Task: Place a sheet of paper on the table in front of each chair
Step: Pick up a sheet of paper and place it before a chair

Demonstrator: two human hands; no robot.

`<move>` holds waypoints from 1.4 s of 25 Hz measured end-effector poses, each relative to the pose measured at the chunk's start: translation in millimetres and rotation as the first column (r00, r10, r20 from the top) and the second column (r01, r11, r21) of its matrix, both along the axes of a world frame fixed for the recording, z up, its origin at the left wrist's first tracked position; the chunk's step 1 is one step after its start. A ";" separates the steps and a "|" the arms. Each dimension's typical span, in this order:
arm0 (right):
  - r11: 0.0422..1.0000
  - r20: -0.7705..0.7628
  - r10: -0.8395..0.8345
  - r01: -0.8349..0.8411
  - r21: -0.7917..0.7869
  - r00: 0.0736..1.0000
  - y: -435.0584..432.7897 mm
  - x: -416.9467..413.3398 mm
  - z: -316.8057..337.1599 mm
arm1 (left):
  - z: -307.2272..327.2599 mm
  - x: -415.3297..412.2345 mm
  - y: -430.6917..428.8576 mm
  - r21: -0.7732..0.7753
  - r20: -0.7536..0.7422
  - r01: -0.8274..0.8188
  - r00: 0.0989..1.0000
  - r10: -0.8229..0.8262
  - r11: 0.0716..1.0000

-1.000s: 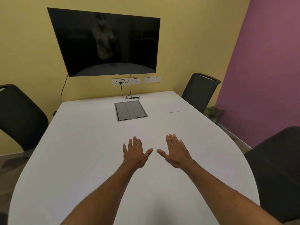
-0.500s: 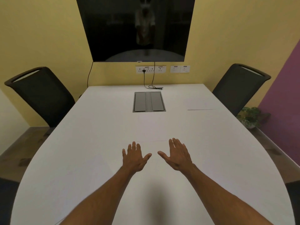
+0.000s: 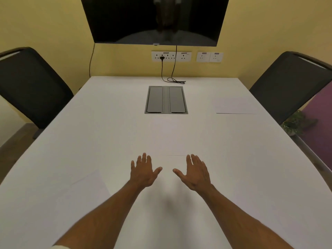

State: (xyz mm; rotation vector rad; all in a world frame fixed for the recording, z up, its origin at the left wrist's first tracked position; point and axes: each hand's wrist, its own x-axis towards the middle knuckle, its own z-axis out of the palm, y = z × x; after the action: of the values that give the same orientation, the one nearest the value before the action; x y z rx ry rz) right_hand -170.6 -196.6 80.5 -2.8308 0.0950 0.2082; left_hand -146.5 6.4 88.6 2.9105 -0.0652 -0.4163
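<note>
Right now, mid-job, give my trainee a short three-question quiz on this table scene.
1. True or false: the sheet of paper lies in front of the right chair.
2. Both hands, left hand and right hand, are: A) gripping paper, B) open and spread, C) out of view.
3. What grey thing is set into the table centre?

Key: 1 true; 2 B; 3 the cable box.
</note>
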 end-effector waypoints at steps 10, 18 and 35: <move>0.990 -0.013 -0.118 0.119 0.078 0.993 -0.3 95.2 -72.5 | -75.9 109.6 4.5 -0.027 -0.057 0.092 0.994 -0.093 0.995; 0.987 -0.075 -0.146 0.150 0.059 0.986 12.1 135.5 -104.7 | -120.9 125.8 14.1 -0.113 -0.081 0.107 0.990 -0.117 0.988; 0.384 -0.328 -0.633 0.652 0.654 0.702 -14.6 144.1 -82.4 | -119.4 81.1 36.5 -0.284 0.001 0.114 0.993 -0.118 0.952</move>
State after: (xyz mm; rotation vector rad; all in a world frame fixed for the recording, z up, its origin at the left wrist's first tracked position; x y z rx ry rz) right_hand -26.5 -211.2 -1.9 -1.7693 0.9032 0.0648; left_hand -65.4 42.9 -30.8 2.6270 -0.2721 -0.4121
